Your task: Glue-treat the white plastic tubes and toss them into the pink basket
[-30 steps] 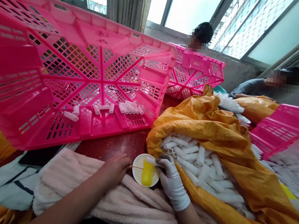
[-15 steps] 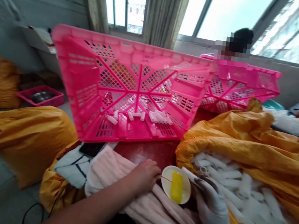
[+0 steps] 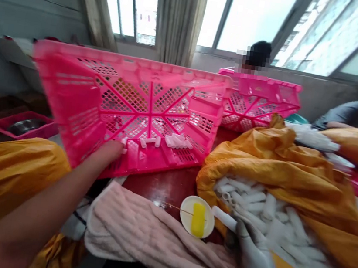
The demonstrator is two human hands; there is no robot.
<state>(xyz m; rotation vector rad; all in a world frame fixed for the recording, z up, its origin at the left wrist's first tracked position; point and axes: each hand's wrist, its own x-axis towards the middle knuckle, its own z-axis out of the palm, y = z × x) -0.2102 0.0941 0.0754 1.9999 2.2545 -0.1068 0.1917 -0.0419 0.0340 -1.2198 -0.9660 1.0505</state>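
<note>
My bare left hand (image 3: 113,151) reaches into the lower left of a pink plastic crate (image 3: 150,115) tipped on its side. Its fingers are mostly hidden, against a short white tube (image 3: 124,143). More short white tubes (image 3: 178,142) lie on the crate's lower wall. My gloved right hand (image 3: 251,249) is closed on one end of a white tube (image 3: 224,218). Just left of that tube stands a small white dish (image 3: 185,225) with a yellow sponge-like block (image 3: 198,220) in it. A thin stick (image 3: 171,206) lies across the dish rim.
An orange sack (image 3: 250,169) full of white tubes (image 3: 270,207) lies open at right. A pink towel (image 3: 134,225) covers the near edge of the red table (image 3: 158,188). Behind are another pink crate (image 3: 259,98) and two people. More orange sacks (image 3: 12,169) sit at left.
My left hand has left the thin stick beside the dish and moved up and left into the crate. The right hand still holds its tube near the dish. The view has turned right.
</note>
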